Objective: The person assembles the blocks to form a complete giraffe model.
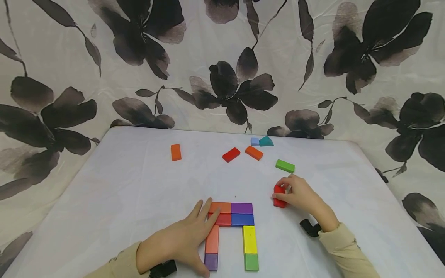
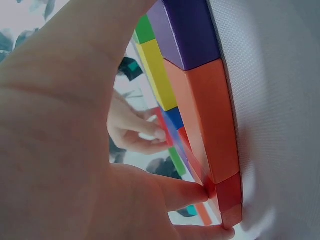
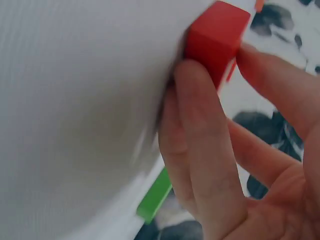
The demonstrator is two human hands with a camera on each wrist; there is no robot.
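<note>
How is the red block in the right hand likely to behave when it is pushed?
The red block is probably stiff: its edges look straight in the right hand. Its flat faces suggest sliding, not rolling. Its smooth surface might be slippery.

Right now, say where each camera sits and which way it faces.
Head: on the head, facing forward and down at the white table; left hand, right hand and sleeves show.
Left wrist: on that wrist, facing the row of blocks; left hand near, right hand beyond.
Right wrist: on that wrist, facing the red block the right hand pinches.
Head and right wrist share the red block and loose green block.
</note>
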